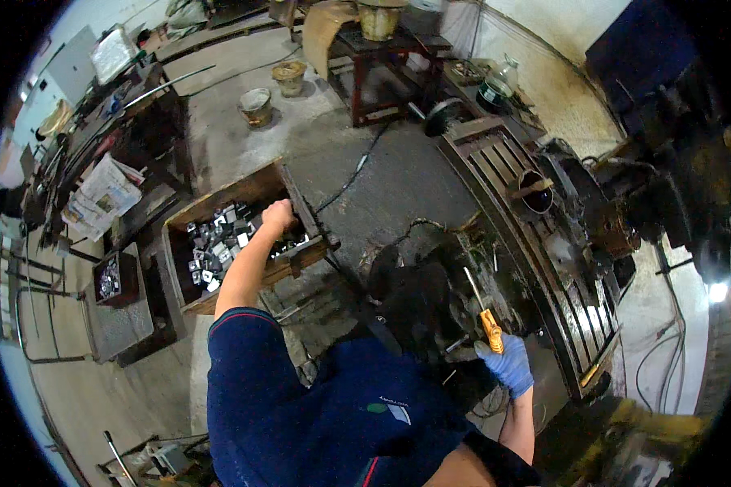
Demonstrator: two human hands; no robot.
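My bare left hand [279, 216] reaches into a wooden box [180, 261], close to its right side. Its fingers are curled, and whatever they hold is hidden. Many small metal blocks [217, 247], silver and dark, lie heaped in the box, mostly left of the hand. In a blue glove, my right hand [508, 365] grips a screwdriver [490, 331] by its yellow handle. The screwdriver's long metal shaft points up and away from me, beside the slotted metal machine table [544, 268].
A second yellow-handled tool [590, 375] lies at the machine table's near end. A smaller box of metal parts [115, 280] sits at left, near a workbench with newspaper [104, 195]. Two buckets [257, 107] [289, 78] stand on the floor; a cable [357, 169] runs behind the wooden box.
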